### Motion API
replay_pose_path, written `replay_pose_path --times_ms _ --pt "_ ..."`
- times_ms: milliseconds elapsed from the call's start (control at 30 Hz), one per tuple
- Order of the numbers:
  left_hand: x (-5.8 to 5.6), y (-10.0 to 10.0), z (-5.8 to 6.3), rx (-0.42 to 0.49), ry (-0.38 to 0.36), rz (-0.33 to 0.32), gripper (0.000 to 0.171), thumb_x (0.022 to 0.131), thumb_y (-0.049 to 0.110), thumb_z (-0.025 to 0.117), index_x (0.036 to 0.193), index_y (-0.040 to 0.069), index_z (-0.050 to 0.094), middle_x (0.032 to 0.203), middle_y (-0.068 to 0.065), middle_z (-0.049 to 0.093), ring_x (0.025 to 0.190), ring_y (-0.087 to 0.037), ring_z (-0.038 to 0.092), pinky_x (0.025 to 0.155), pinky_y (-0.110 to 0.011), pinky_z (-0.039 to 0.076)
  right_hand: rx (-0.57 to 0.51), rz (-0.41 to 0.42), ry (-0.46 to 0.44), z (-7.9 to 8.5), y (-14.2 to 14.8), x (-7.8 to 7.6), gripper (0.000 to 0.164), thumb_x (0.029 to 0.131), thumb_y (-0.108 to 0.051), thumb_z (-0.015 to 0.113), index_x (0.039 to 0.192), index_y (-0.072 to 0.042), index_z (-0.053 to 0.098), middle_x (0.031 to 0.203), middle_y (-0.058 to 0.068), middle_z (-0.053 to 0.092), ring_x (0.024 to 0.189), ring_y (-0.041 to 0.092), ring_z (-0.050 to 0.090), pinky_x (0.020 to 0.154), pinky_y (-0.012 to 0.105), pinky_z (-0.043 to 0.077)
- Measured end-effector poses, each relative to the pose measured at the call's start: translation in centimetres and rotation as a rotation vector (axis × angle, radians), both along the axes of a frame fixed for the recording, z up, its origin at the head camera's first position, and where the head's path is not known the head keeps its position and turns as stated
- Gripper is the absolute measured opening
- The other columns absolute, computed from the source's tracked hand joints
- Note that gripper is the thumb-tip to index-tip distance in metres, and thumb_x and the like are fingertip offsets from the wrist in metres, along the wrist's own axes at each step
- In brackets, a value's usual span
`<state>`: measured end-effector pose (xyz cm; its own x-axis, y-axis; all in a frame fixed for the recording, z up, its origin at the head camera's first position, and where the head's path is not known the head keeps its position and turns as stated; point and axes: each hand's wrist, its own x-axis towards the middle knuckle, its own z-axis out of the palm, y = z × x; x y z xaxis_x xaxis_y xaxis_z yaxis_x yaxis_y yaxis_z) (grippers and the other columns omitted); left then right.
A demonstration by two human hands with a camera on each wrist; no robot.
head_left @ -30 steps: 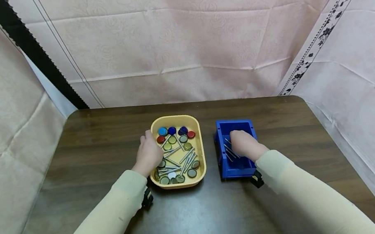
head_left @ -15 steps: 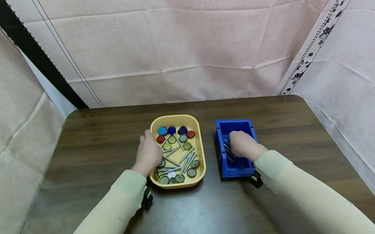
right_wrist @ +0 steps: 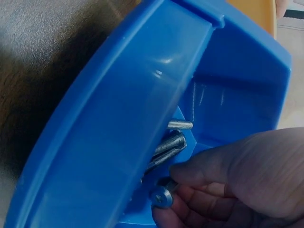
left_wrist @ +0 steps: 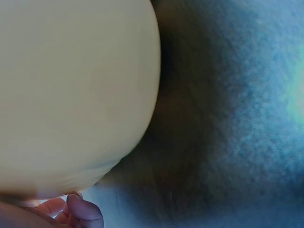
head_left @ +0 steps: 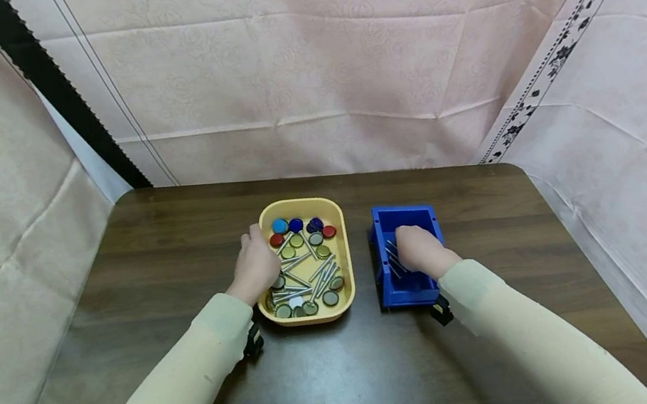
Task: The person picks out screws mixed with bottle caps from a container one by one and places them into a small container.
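Observation:
My left hand (head_left: pixel 256 264) grips the left rim of a yellow tray (head_left: pixel 346 263). In the left wrist view the tray's pale outer wall (left_wrist: pixel 76 90) fills much of the picture, with the thumb and fingertips (left_wrist: pixel 85 209) curled at its edge. Inside the tray lie bottle caps and several long metal screws (head_left: pixel 321 282). Over on the right, my right hand (head_left: pixel 423 251) reaches down into a blue bin (head_left: pixel 414 296). Between thumb and fingers it pinches a screw (right_wrist: pixel 161 197), its round head showing in the right wrist view. More screws (right_wrist: pixel 168 145) lie beside it on the bin floor.
Both containers stand on a dark wooden table (head_left: pixel 356 384), with a gap between them. The bin's walls rise around the right hand. A pale cloth (head_left: pixel 304 90) hangs behind the table, and more cloth hangs at both sides.
The right hand has shifted very slightly left inside the blue bin, and the screws beside it have moved a little. The left hand stays on the tray's rim.

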<state>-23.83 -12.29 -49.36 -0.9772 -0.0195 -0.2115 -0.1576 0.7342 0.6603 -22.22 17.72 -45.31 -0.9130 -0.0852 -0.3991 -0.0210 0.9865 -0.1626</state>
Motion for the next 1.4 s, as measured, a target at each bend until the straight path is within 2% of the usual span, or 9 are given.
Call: replay_pose_path --times_ms 167,433,567,633,700,800,1000,1233,1400 --pt "0.0 0.0 0.0 0.002 -0.001 -0.001 0.068 0.089 0.0 0.051 0.148 0.006 0.018 0.125 -0.023 0.037 0.098 -0.034 0.051 0.085 -0.047 0.046 0.007 0.014 0.061 0.4 -0.1 0.4 0.008 0.092 0.001 0.054 0.092 -0.001 0.062 0.076 0.01 0.059 0.062 0.021 0.055 0.051 0.03 0.045" --pt "0.0 0.0 0.0 0.007 -0.007 0.0 0.068 0.09 0.0 0.05 0.149 0.006 0.016 0.126 -0.023 0.037 0.098 -0.033 0.051 0.086 -0.047 0.047 -0.025 -0.007 0.094 1.8 -0.1 0.4 0.02 0.092 0.001 0.051 0.11 0.004 0.06 0.087 0.013 0.059 0.065 0.022 0.053 0.053 0.032 0.044" --pt "0.0 0.0 0.0 0.004 -0.006 -0.001 0.069 0.09 0.001 0.049 0.15 0.005 0.015 0.126 -0.023 0.036 0.098 -0.033 0.051 0.085 -0.047 0.047 -0.071 -0.033 0.087 2.6 0.0 0.1 0.007 0.092 -0.004 0.054 0.093 0.001 0.059 0.073 0.009 0.052 0.057 0.02 0.05 0.051 0.031 0.041" --pt "0.0 0.0 0.0 0.004 -0.005 0.0 0.069 0.09 0.0 0.05 0.149 0.006 0.015 0.126 -0.023 0.036 0.097 -0.033 0.051 0.084 -0.047 0.047 -0.088 -0.039 0.093 3.0 -0.1 -0.1 0.01 0.091 -0.007 0.055 0.083 -0.003 0.055 0.064 0.006 0.046 0.053 0.018 0.045 0.05 0.031 0.039" --pt "0.0 0.0 -0.1 0.005 -0.004 0.001 0.07 0.089 0.0 0.05 0.149 0.006 0.015 0.126 -0.023 0.036 0.096 -0.034 0.051 0.083 -0.046 0.047 -0.096 -0.027 0.11 3.4 -0.2 -0.3 0.012 0.091 -0.01 0.056 0.081 -0.004 0.053 0.062 0.004 0.043 0.052 0.017 0.042 0.051 0.032 0.038" --pt "0.0 0.0 -0.1 0.009 -0.007 0.004 0.07 0.089 0.0 0.051 0.149 0.006 0.016 0.126 -0.022 0.036 0.095 -0.033 0.051 0.082 -0.046 0.047 -0.1 -0.015 0.14 4.0 -0.4 -0.6 0.013 0.092 -0.015 0.056 0.091 -0.001 0.055 0.07 0.006 0.049 0.057 0.019 0.043 0.056 0.035 0.04" --pt "-0.1 -0.1 -0.2 0.008 -0.01 0.003 0.07 0.089 0.0 0.051 0.149 0.007 0.016 0.126 -0.022 0.036 0.095 -0.034 0.052 0.081 -0.046 0.047 -0.117 -0.018 0.177 5.3 -1.2 -1.1 0.029 0.094 -0.022 0.058 0.111 0.001 0.058 0.097 0.013 0.061 0.078 0.025 0.056 0.072 0.041 0.048" --pt "-0.1 0.0 -0.2 0.003 -0.008 0.006 0.07 0.09 0.001 0.051 0.15 0.007 0.015 0.126 -0.022 0.036 0.094 -0.033 0.052 0.081 -0.046 0.048 -0.191 -0.028 0.276 7.0 -3.7 -2.0 0.031 0.092 -0.027 0.06 0.11 -0.002 0.057 0.098 0.013 0.062 0.084 0.027 0.057 0.079 0.043 0.048" --pt "-0.2 0.1 0.0 -0.002 -0.01 -0.002 0.072 0.089 0.0 0.052 0.15 0.006 0.014 0.129 -0.024 0.035 0.093 -0.033 0.052 0.082 -0.046 0.048 -0.275 -0.027 0.286 7.9 -7.2 -2.8 0.031 0.092 -0.028 0.061 0.112 -0.005 0.056 0.101 0.01 0.061 0.088 0.026 0.057 0.08 0.041 0.048"
